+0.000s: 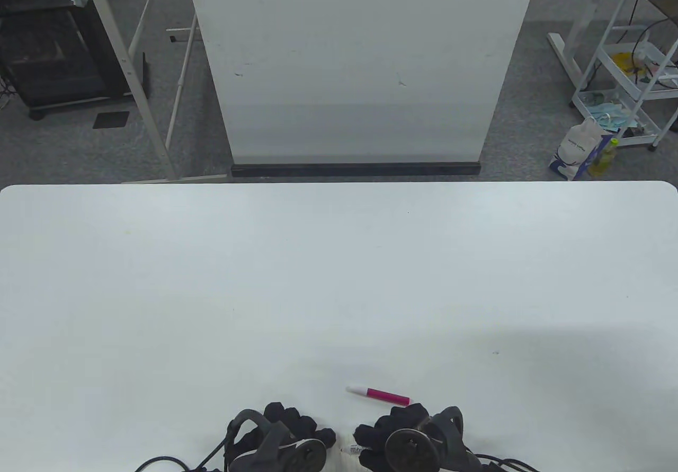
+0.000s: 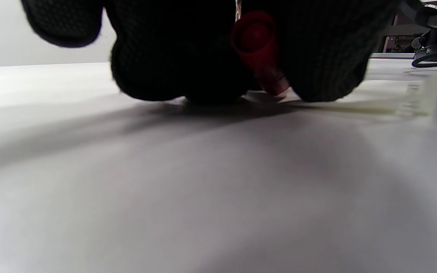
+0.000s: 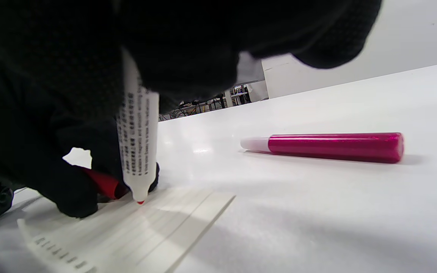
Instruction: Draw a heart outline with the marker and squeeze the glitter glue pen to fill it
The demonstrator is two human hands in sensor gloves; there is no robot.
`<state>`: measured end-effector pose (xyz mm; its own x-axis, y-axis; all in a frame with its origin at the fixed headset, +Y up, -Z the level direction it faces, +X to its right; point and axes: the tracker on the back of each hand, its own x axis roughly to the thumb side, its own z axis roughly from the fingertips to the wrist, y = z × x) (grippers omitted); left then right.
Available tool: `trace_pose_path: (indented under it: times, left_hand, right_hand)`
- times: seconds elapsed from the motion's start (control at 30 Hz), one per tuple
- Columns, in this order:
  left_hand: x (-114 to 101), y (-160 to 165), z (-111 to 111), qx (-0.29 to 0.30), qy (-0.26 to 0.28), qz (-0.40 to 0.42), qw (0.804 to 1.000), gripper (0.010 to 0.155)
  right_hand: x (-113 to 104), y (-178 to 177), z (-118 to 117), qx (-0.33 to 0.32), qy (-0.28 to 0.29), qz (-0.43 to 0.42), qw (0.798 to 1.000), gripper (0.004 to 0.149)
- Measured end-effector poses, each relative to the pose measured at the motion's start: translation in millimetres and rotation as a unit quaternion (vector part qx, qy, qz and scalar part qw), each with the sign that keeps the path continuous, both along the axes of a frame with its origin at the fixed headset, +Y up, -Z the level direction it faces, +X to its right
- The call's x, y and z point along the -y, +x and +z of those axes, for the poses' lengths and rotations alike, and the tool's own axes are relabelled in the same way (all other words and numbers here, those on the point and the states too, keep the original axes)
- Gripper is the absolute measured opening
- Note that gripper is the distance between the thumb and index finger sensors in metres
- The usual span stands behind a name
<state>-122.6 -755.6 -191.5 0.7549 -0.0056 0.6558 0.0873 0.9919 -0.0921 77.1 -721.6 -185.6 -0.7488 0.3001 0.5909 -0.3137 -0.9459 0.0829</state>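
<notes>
My right hand grips a white marker near the table's front edge. It stands almost upright, its red tip touching a lined sheet of paper. In the table view only a short piece of the marker shows between the hands. My left hand lies just left of it, fingers curled round the red marker cap, knuckles down on the paper. A pink glitter glue pen with a white cap lies flat on the table just beyond my right hand.
The white table stretches far ahead and to both sides. A white board stands on the floor beyond the far edge. Glove cables trail off the front edge.
</notes>
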Motion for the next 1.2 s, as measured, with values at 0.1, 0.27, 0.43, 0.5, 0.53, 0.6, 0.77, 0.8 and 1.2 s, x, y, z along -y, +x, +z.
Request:
trace_pose_path:
  times: [0.1,0.27,0.43,0.5,0.53,0.6,0.77,0.8,1.2]
  left_hand:
    - [0.1,-0.3,-0.4,0.000,-0.002,0.002,1.000,0.049]
    - [0.2,-0.3,-1.0,-0.002,-0.004,0.003,1.000,0.049]
    - [0.2,-0.1,-1.3,-0.005,-0.005,0.002,1.000,0.049]
    - [0.3,-0.1,-1.4,-0.006,-0.006,0.002,1.000,0.049]
    - [0.3,-0.1,-1.4,-0.007,-0.007,0.001,1.000,0.049]
    - [0.3,-0.1,-1.4,-0.008,-0.007,0.001,1.000,0.049]
    - [0.4,-0.1,-1.8,-0.008,-0.008,0.003,1.000,0.050]
    - [0.3,-0.1,-1.8,-0.008,-0.008,0.003,1.000,0.049]
    - [0.4,-0.2,-2.7,-0.013,-0.014,0.002,1.000,0.049]
  right_hand:
    - [2.0,-0.9,-0.5,-0.001,-0.005,0.001,1.000,0.040]
    - [1.6,-1.7,-0.3,-0.002,0.000,0.005,1.000,0.040]
    - [0.9,-1.4,-0.3,0.008,0.009,0.012,1.000,0.040]
    - [0.6,-0.8,-0.2,0.014,0.012,0.015,1.000,0.041]
    - [0.3,-0.5,0.0,0.016,0.014,0.018,1.000,0.040]
    - [-0.4,-0.1,0.5,0.018,0.018,0.023,0.999,0.041]
    - [-2.6,0.3,2.1,0.022,0.017,0.036,0.999,0.040]
    - [-2.5,0.3,2.2,0.022,0.017,0.036,0.999,0.040]
    - [-1.1,0.2,4.6,0.014,-0.005,0.037,0.999,0.041]
